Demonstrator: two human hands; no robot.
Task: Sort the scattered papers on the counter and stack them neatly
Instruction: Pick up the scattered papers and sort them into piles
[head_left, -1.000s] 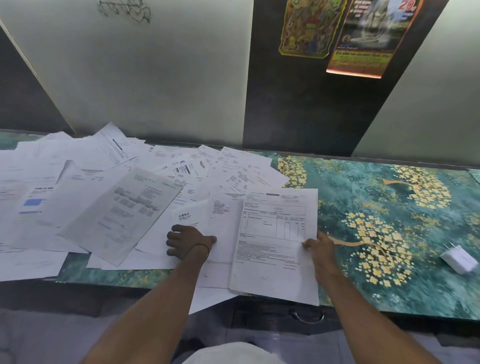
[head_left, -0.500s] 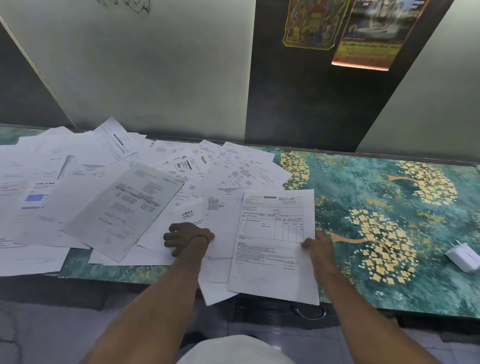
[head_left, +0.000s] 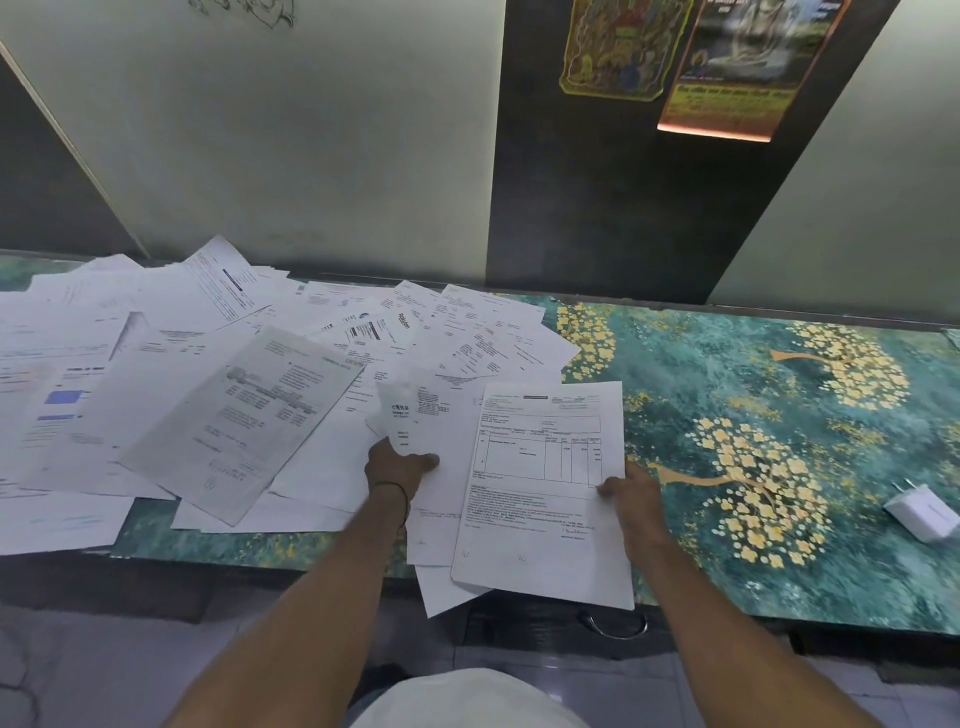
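Head view: thin white printed paper sheets (head_left: 208, 374) lie scattered and overlapping over the left half of the teal table w/ gold flower pattern (head_left: 727, 374); several overhang the near edge. Text is mostly black, one has blue blocks.

Judgement: v. light, floppy, slide easily on each other, crease if grabbed mid-sheet. Best pinched at an edge or corner, thumb on top, then edges tapped square.

Left hand (head_left: 400, 467) curls round a small white slip w/ printed text (head_left: 397, 415) & the sheet under it, thumb on top. Right hand (head_left: 631, 499) pinches the right edge of a white form sheet w/ ruled grid (head_left: 540, 467), which hangs over the front edge. White plug charger (head_left: 919, 512) sits well apart, far right.
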